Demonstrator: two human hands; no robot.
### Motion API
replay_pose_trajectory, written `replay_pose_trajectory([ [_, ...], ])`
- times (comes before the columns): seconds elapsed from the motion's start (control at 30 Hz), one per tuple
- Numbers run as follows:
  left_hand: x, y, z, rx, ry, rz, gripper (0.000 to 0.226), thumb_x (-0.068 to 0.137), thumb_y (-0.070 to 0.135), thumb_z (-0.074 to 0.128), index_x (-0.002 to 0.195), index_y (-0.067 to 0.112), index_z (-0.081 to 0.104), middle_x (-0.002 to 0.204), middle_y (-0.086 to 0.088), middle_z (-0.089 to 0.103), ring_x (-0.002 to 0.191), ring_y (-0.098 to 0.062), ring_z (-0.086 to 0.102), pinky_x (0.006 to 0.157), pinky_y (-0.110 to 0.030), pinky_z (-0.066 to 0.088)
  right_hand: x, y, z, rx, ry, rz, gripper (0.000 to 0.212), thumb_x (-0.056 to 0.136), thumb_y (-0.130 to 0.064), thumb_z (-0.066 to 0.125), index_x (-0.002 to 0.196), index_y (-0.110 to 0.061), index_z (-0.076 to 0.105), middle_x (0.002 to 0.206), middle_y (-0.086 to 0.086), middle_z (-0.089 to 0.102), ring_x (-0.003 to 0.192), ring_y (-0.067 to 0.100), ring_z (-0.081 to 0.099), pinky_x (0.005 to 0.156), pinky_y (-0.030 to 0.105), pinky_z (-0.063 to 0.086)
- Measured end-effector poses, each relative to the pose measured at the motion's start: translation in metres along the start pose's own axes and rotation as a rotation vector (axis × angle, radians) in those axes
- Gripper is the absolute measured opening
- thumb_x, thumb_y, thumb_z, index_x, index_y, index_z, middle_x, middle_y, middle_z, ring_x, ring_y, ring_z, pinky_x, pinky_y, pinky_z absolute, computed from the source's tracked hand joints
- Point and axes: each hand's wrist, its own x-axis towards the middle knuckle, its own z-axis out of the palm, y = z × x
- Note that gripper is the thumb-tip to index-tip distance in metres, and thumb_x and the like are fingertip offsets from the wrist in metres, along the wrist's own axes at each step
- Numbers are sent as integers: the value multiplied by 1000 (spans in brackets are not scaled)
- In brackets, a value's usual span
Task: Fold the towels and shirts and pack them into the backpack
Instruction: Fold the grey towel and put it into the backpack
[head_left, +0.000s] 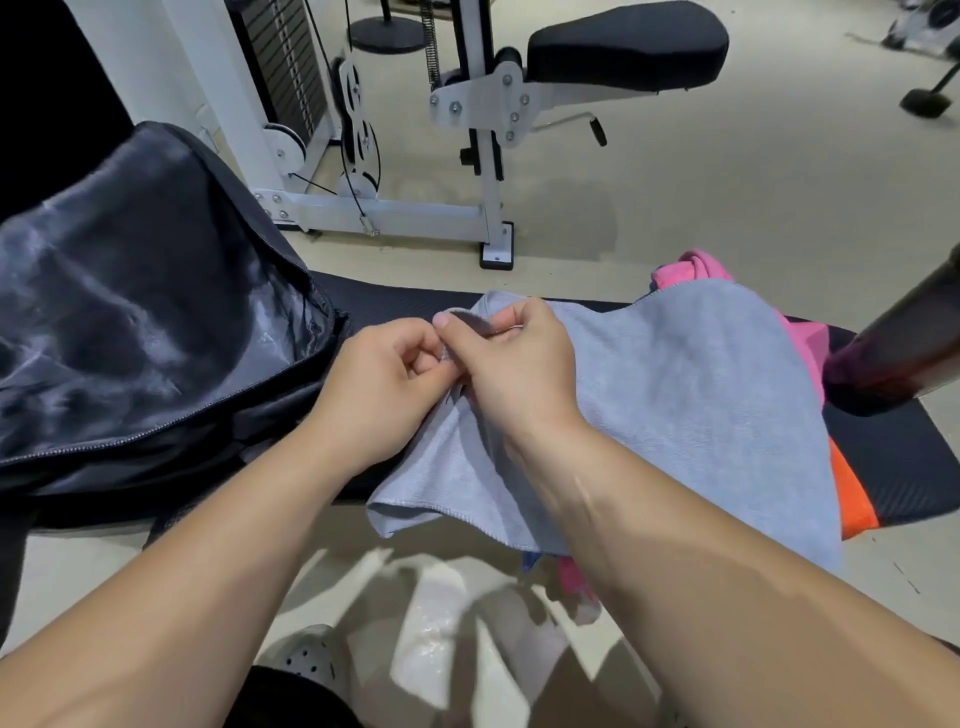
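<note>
My left hand (387, 382) pinches grey towel (675, 405) corner | right hand (511, 366) pinches same towel | backpack (130, 312) open beside

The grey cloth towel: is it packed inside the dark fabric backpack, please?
No, the grey cloth towel lies on the black bench beside the dark fabric backpack, pinched by the left hand and right hand.

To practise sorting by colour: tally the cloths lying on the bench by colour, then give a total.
grey towel: 1
pink cloth: 1, perhaps more hidden beneath
orange cloth: 1
Total: 3 at least
</note>
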Motion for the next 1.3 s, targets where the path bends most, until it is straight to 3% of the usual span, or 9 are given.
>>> replay_pose_trajectory([
  [0.17, -5, 2, 9, 143, -109, 84, 24, 83, 9, 70, 68, 23, 59, 59, 12, 59, 55, -5, 50, 59, -22, 40, 1, 1, -4, 32, 11, 83, 49, 57, -55, 87, 81, -26, 55, 74, -10, 67, 68, 14, 69, 72, 42, 60],
  [0.3, -7, -2, 17, 246, -67, 99, 24, 80, 12, 73, 66, 25, 57, 58, 8, 59, 57, -7, 52, 57, -21, 39, 8, 4, -8, -80, 14, 28, 20, 72, -22, 71, 83, -30, 55, 75, -4, 65, 65, 23, 66, 64, 40, 58],
  [0.47, -15, -7, 20, 432, -21, 42, 24, 70, 21, 71, 72, 26, 47, 60, 7, 54, 61, -12, 53, 60, -38, 49, 20, -9, -21, -51, -33, -43, 21, 94, -14, 56, 104, -31, 58, 68, -4, 57, 45, 9, 47, 48, 23, 43],
  [0.63, -21, -6, 0, 205, 29, -139, 27, 86, 27, 74, 71, 19, 53, 61, 8, 53, 56, -9, 45, 58, -31, 39, 35, -30, -19, 26, -175, 17, 26, 91, -13, 53, 103, -35, 59, 72, 3, 57, 64, 20, 55, 73, 55, 59],
  [0.77, -27, 6, -24, 55, 61, -245, 29, 92, 31, 69, 73, 14, 56, 57, 8, 45, 52, -9, 36, 55, -30, 30, 36, -38, -21, 96, -166, 88, 39, 84, -7, 69, 115, -27, 54, 83, 10, 69, 60, 24, 68, 66, 40, 63],
  [0.97, -43, 26, -52, 354, 202, -183, 17, 94, 31, 64, 83, 25, 52, 58, 1, 56, 54, -12, 49, 54, -30, 35, 38, -52, -9, 258, -127, 153, 28, 80, -4, 78, 88, -15, 53, 86, 13, 65, 49, 17, 64, 56, 30, 59],
  [1.1, -55, 28, -59, 499, 105, -278, 29, 78, 21, 78, 97, 25, 57, 64, 3, 62, 65, -12, 58, 56, -27, 39, 40, -61, 3, 350, -153, 189, 15, 84, -2, 76, 86, -9, 63, 84, 10, 67, 56, 14, 66, 60, 25, 58],
  [1.2, -62, 25, -67, 668, 2, -299, 14, 76, 12, 69, 78, 24, 61, 65, 6, 63, 69, -18, 60, 54, -25, 38, 43, -62, 8, 365, -202, 181, 10, 88, -1, 70, 95, -8, 69, 98, 14, 70, 68, 17, 66, 59, 19, 55],
  [1.3, -65, 28, -81, 672, 83, -310, 17, 82, 17, 70, 69, 24, 61, 64, 6, 63, 67, -11, 58, 55, -25, 38, 49, -59, 12, 359, -269, 165, 26, 89, 0, 66, 113, -9, 69, 112, 14, 68, 70, 17, 65, 60, 18, 53],
])
